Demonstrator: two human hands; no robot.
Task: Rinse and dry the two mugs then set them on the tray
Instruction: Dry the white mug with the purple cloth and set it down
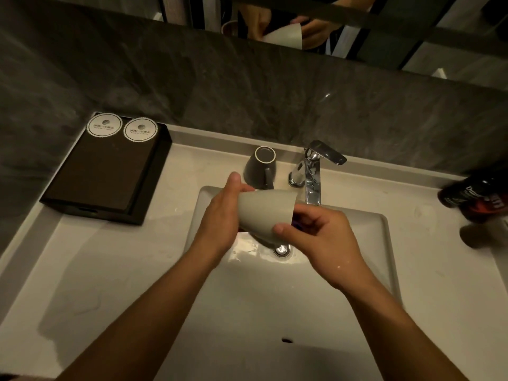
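A pale grey mug (265, 213) lies on its side in my hands above the sink basin (379, 243), its mouth turned to the right. My left hand (220, 218) cups its base end, thumb up. My right hand (321, 237) holds the rim end, with fingers curled at the mouth and the thumb on the outer wall. A dark grey mug (259, 167) stands upside down on the counter behind the basin, left of the tap (313, 174). The black tray (110, 171) sits at the back left of the counter with two round paper coasters (122, 128) on it.
No water is seen running from the chrome tap. Dark bottles (478, 198) lie at the counter's right edge. A dark stone wall and a mirror rise behind the counter. The drain (281, 250) shows below the mug.
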